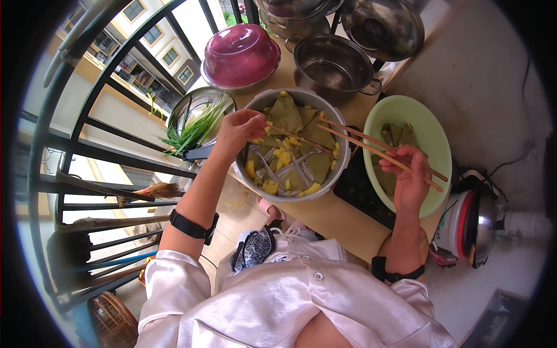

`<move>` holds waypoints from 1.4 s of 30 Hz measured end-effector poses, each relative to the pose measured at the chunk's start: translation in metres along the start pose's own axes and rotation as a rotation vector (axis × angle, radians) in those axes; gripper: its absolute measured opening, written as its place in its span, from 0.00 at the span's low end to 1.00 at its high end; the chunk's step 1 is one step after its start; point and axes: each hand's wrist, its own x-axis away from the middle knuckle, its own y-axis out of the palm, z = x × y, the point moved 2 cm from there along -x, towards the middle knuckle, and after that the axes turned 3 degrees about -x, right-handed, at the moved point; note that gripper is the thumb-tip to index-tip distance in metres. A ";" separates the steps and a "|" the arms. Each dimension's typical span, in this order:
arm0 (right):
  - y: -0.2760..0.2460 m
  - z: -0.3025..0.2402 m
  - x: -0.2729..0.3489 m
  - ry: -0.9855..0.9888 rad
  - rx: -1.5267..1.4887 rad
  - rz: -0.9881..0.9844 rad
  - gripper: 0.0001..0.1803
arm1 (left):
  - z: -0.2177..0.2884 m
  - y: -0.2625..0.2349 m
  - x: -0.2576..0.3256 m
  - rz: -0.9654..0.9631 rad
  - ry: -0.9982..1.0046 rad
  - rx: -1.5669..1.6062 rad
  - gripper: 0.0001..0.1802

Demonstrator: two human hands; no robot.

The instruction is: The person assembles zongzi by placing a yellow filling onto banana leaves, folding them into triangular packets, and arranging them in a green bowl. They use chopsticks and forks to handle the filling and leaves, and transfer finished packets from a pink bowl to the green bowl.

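A round metal steamer pot (342, 156) in front of me holds several green leaf-wrapped triangular parcels (285, 113) and yellow crumbly bits on a slotted rack. My left hand (239, 129) is at the pot's left rim, its fingers pinching a thin stick or strand that reaches over the parcels. My right hand (409, 174) grips a pair of long wooden chopsticks (360, 141), whose tips point left over the pot's right side. That hand hovers over a light green bowl (432, 130) with a few green pieces inside.
Behind the pot stand an empty steel saucepan (332, 65), a magenta lid on a steel bowl (239, 53), a plate of green onions (194, 129) and more steel pots. A dark cooktop (362, 194) lies under the pot. A red-and-white appliance (470, 226) sits right; balcony railing (87, 151) runs left.
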 end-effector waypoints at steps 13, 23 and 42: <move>0.027 0.107 -0.067 0.437 -0.184 0.204 0.15 | -0.032 0.024 -0.065 0.213 0.416 -0.928 0.15; 0.056 0.160 -0.104 0.543 -0.212 0.209 0.19 | -0.031 0.021 -0.054 0.141 0.161 -0.103 0.12; 0.042 0.085 -0.016 0.201 -0.259 -0.198 0.20 | -0.020 0.041 0.024 -0.166 -0.365 1.077 0.31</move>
